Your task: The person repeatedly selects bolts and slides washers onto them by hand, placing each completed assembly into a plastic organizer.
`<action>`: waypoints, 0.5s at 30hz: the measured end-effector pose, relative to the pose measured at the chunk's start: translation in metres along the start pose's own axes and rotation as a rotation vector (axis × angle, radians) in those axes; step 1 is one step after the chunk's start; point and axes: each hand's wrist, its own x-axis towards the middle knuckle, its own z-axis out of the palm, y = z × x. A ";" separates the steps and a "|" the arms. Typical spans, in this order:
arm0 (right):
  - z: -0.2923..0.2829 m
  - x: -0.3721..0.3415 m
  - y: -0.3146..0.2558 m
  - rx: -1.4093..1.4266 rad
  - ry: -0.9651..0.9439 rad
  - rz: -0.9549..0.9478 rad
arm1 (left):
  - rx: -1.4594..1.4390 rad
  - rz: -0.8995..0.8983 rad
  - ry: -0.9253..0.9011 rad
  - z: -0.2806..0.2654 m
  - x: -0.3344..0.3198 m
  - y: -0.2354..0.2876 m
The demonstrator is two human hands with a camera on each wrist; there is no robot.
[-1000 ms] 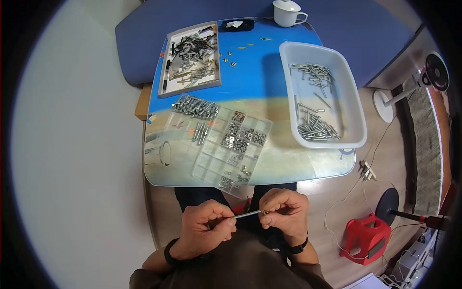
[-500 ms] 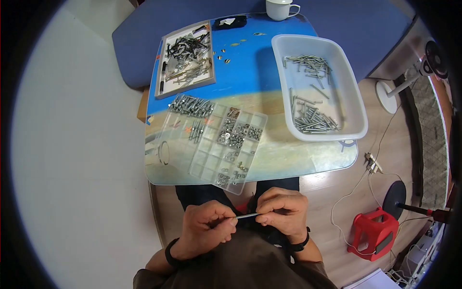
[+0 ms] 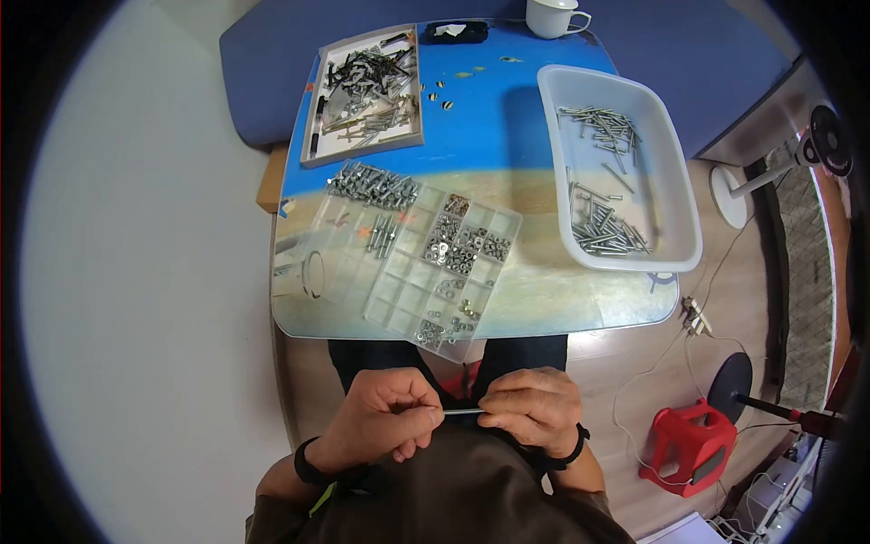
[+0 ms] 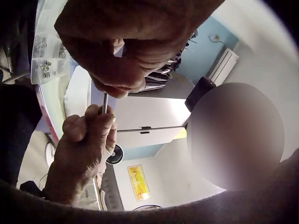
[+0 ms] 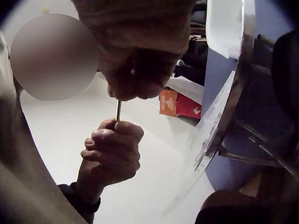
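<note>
In front of the lap, a slim metal bolt (image 3: 462, 412) lies level between both hands. My left hand (image 3: 390, 412) pinches one end with thumb and forefinger. The fingertips and thumb of my right hand (image 3: 535, 408) grip the other end. Only the bare shank (image 5: 118, 111) shows; both ends are hidden by fingers. Beyond the hands, a clear compartment case (image 3: 385, 304) holds nuts and washers in several cells, and its lid area carries a heap of bolts (image 3: 372, 186). The white plastic bin (image 3: 675, 181) at the right of the table contains many long metal pins (image 3: 603, 231).
A shallow box (image 3: 422, 100) of mixed screws sits at the table's back left. Behind are a black pouch (image 3: 467, 36) and a white mug (image 3: 550, 20). The case overhangs the table's front edge. A red stool (image 3: 693, 444) stands on the floor at right.
A small brassy ring seen at the right fingertips a second ago is now hidden by the fingers. The right hand has turned over and moved closer to the left, leaving less shank showing.
</note>
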 end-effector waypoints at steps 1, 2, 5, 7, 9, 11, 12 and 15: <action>0.000 0.000 0.000 -0.002 -0.005 0.002 | 0.023 0.036 -0.011 -0.001 0.000 -0.002; -0.001 -0.001 0.000 -0.022 -0.039 0.008 | 0.018 0.036 -0.012 -0.003 0.000 -0.002; 0.001 -0.004 -0.001 -0.063 -0.098 0.015 | 0.073 0.100 -0.040 -0.007 -0.001 -0.002; 0.002 -0.005 -0.002 -0.084 -0.122 0.012 | 0.067 0.134 -0.088 -0.010 0.000 -0.002; 0.004 -0.005 0.000 -0.011 -0.099 0.021 | 0.056 0.126 -0.116 -0.012 0.003 0.001; 0.002 -0.001 -0.004 0.018 -0.062 0.111 | 0.045 0.121 -0.142 -0.011 0.005 0.001; 0.001 0.001 -0.005 0.047 -0.019 0.203 | 0.056 0.125 -0.100 -0.008 0.006 0.000; -0.004 0.000 0.001 0.068 -0.055 0.191 | 0.088 0.166 -0.043 -0.003 0.009 -0.011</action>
